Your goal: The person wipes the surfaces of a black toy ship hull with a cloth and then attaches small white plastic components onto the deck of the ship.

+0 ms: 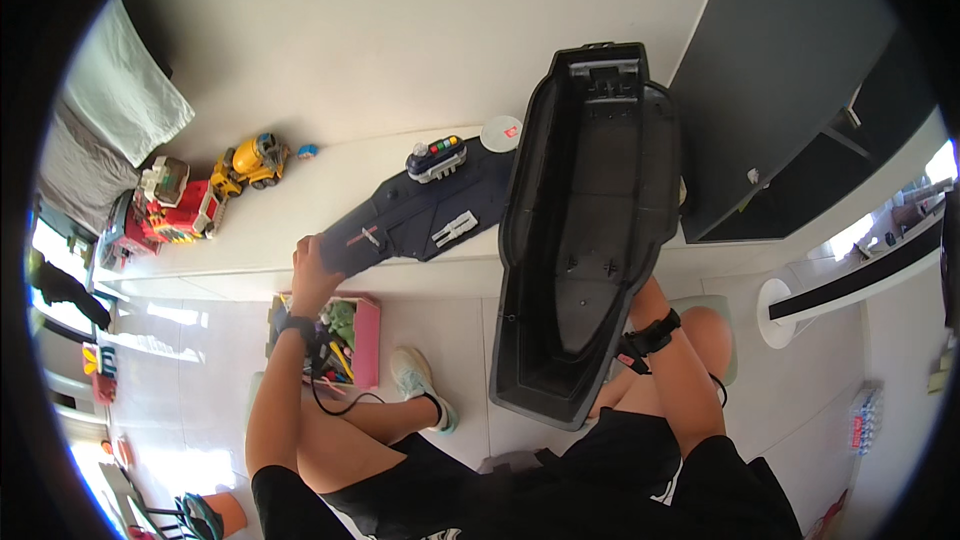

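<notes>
At far left on my white desk (300,220) stand a red toy truck (165,215) and, just beside it, a yellow mixer truck (250,162), with a small blue piece (307,151) next to that. Below the desk edge, on the floor, sits a pink box (366,340) full of toys. My left hand (312,265) is clenched on the near end of the dark blue deck (420,215), which lies flat on the desk and runs up to the right. On the deck stands a grey tower (437,158) with coloured lights; a white disc (500,132) lies just beyond it. The large black hull (585,230) is held upright, hollow side toward me, and covers the right end of the deck. My right hand is hidden behind the hull; only the wrist with a black strap (650,335) shows, so I cannot tell its grip. A dark cabinet (790,90) stands at right
</notes>
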A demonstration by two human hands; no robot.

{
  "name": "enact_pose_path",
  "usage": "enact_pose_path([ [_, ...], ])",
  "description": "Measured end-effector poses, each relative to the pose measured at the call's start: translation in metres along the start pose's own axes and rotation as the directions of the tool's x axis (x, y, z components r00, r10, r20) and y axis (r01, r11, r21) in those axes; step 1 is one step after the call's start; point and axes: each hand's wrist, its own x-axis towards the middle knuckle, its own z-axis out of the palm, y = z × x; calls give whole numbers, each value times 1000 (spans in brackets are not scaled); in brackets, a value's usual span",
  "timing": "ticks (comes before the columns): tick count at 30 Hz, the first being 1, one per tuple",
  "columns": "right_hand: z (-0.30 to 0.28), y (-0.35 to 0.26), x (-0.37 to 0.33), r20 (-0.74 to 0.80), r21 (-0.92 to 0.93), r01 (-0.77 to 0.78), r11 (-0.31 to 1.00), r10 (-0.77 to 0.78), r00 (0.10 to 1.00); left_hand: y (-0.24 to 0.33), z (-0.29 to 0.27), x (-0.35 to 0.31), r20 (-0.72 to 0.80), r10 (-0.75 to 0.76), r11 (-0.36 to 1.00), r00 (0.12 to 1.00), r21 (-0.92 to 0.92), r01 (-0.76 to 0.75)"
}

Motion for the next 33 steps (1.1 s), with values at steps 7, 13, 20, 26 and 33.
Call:
enact_pose_path([
  [7,-2,11,9,29,69,-28,997,26,999,6,2,17,337,240,888,910,302,-346],
  [13,26,24,12,-120,-173,94,980,-116,986,-15,31,22,250,159,842,955,471,-264],
  [20,31,30,7,-120,-205,1,979,-26,992,-26,6,31,303,214,967,929,69,-246],
  [26,47,44,2,-80,-213,-21,977,4,997,-23,-23,38,363,239,965,901,-196,-176],
  [33,42,107,-16,-209,-237,113,965,-165,964,-16,-38,51,519,187,937,834,-351,8],
])
